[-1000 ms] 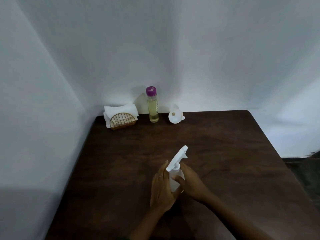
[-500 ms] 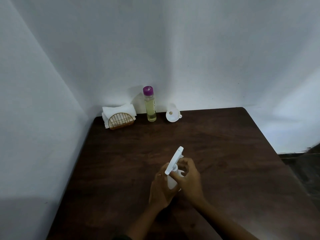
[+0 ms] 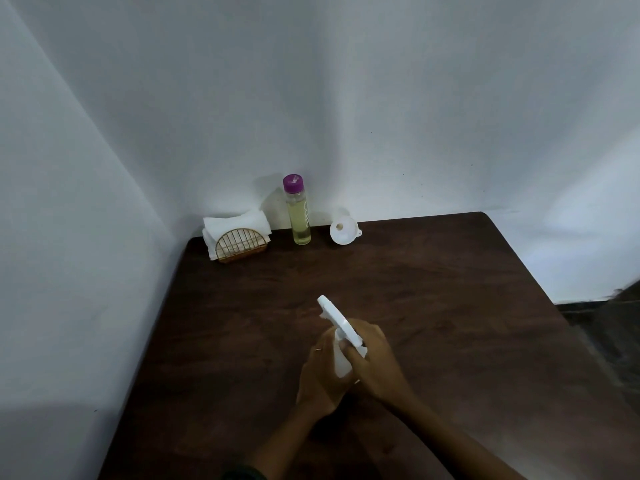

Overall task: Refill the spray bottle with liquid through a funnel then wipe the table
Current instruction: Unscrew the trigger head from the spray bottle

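Note:
A white spray bottle (image 3: 341, 363) stands on the dark wooden table (image 3: 433, 306) near its middle. My left hand (image 3: 320, 379) grips the bottle's body from the left. My right hand (image 3: 375, 362) grips the neck just under the white trigger head (image 3: 336, 318), whose nozzle points up and to the left. At the back stands a clear bottle of pale yellow liquid (image 3: 299, 223) with a purple cap. A white funnel (image 3: 343, 230) lies on its side to the right of it. White napkins (image 3: 237, 225) sit in a gold wire holder at the back left.
Grey walls meet in a corner behind the table's back left. The table's right edge runs diagonally, with dark floor (image 3: 609, 327) beyond it.
The trigger head has turned: its nozzle pointed up and right, now it points up and left. My right hand has moved up from the bottle's body to its neck.

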Available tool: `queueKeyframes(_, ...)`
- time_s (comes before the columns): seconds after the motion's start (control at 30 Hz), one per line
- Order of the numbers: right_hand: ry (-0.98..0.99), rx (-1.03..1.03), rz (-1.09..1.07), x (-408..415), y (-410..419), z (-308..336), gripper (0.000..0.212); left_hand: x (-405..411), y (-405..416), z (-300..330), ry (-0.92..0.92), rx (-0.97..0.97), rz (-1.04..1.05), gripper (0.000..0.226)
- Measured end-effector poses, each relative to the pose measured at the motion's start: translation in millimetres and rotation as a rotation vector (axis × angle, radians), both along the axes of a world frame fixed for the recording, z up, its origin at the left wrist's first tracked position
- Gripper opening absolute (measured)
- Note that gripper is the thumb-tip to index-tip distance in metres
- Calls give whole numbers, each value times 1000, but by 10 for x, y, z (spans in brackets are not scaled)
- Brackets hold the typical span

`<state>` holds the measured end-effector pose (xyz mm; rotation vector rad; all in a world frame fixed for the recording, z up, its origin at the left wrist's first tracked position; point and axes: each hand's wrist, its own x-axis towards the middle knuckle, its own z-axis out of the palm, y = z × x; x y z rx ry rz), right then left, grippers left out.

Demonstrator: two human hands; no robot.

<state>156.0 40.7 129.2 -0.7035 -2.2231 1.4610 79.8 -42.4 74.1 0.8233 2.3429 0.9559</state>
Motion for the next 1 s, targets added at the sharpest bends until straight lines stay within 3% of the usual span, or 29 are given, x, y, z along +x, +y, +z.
queueKeyframes(0.27, 66, -2, -199, -115, -67, -33, 39, 4, -27, -56, 2, -1, 11, 74)
queueKeyframes(0.43, 25, -3, -28, -23, 35, -32, 42, -13, -12, -109, 19, -11, 41, 67)
queueKeyframes(0.6, -36, 25, -53, -84, 58, 11, 70, -9, 1, -121, -40, -2, 26, 72)
queueKeyframes(0.73, -27, 78, -127, -132, 58, 24, 61, -27, -2, -112, -29, -22, 44, 79)
queueKeyframes(0.87, -19, 100, -32, -67, 143, 36, 50, -27, 38, -148, -16, -75, 50, 77)
queueKeyframes(1.0, -47, 102, 31, -63, 189, 88, 66, -25, 34, -146, -42, -55, 46, 76)
